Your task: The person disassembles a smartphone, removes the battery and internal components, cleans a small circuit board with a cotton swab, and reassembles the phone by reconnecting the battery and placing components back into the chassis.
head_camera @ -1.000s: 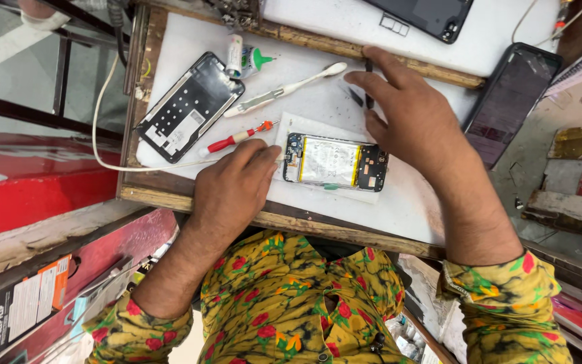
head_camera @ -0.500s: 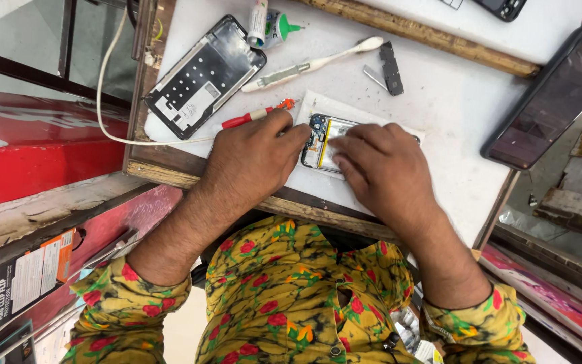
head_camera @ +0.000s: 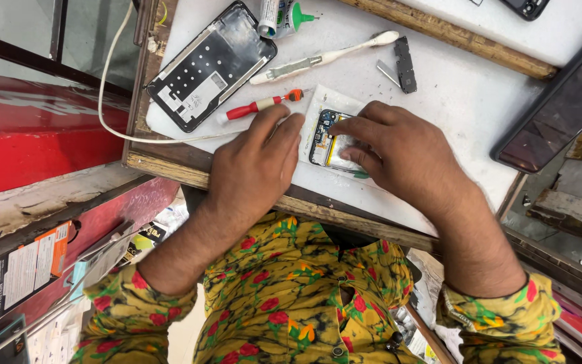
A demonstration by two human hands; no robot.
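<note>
An opened phone body (head_camera: 327,138) with its circuit board and yellow battery showing lies on a small white sheet (head_camera: 318,108) on the white work board (head_camera: 466,101). My right hand (head_camera: 405,158) lies over most of it, fingers pressing on the battery. My left hand (head_camera: 257,168) rests flat on the board just left of the phone, fingertips touching its edge and the sheet. A red-handled screwdriver (head_camera: 254,108) lies right beyond the left fingertips.
A black phone back frame (head_camera: 210,67) lies at the far left with a white cable (head_camera: 112,101) beside it. A white toothbrush (head_camera: 325,57), a glue tube (head_camera: 284,13), a small black part (head_camera: 404,64) and a dark phone screen (head_camera: 560,108) lie around.
My right hand came down from the far side of the board onto the opened phone. The phone now lies more upright under it. The view shifted left and closer.
</note>
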